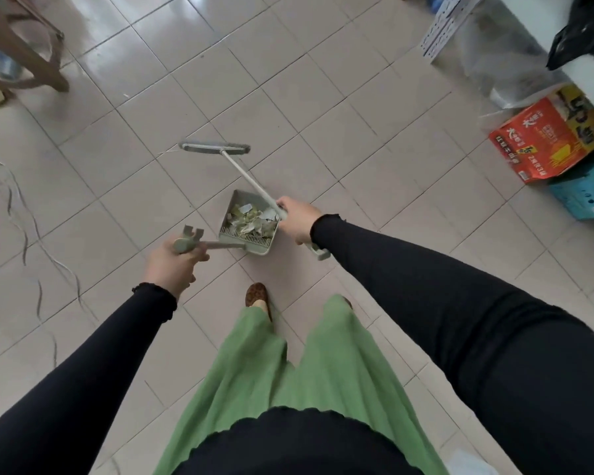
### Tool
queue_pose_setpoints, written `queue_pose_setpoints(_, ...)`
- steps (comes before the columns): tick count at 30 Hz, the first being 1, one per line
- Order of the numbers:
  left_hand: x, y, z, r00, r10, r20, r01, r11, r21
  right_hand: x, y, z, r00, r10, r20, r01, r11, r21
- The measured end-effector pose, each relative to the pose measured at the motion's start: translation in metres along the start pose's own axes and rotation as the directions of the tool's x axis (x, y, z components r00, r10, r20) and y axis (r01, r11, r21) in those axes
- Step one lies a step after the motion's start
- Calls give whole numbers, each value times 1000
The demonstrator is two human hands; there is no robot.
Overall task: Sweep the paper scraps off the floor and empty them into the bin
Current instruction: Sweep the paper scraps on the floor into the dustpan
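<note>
My left hand (174, 265) grips the top of the grey-green dustpan handle (220, 246). The dustpan (235, 200) hangs over the tiled floor in front of me, and a heap of paper scraps (252, 222) lies inside it against the comb edge. My right hand (297, 222) grips the pale broom handle (244, 176) near its upper end. The broom head (215, 148) is further ahead, low over the tiles. A black bin bag (580, 32) shows at the top right edge.
A wooden stool (24, 53) stands at the far left. A red carton (552, 135) and a blue box (583, 193) sit against the right side, behind a clear plastic sheet (494, 53). Thin cables (31, 234) trail over the tiles at left. My shoe (258, 296) is below the dustpan.
</note>
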State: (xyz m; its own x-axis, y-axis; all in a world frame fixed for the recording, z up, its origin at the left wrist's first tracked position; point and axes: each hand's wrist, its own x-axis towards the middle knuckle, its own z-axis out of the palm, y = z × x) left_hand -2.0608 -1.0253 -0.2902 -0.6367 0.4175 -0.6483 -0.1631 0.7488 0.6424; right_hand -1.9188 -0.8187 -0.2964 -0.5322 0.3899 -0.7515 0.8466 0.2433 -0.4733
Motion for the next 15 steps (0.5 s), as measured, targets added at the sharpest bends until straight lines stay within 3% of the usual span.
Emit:
queue_pose_setpoints(9, 35, -12, -32, 998, 2, 63, -4, 999, 32, 127, -124, 4, 998, 6, -69, -16, 991, -134)
queue_pose_setpoints(15, 46, -11, -32, 996, -3, 88, 1, 1000, 25, 162, -121, 6, 996, -41, -77, 0, 883, -469)
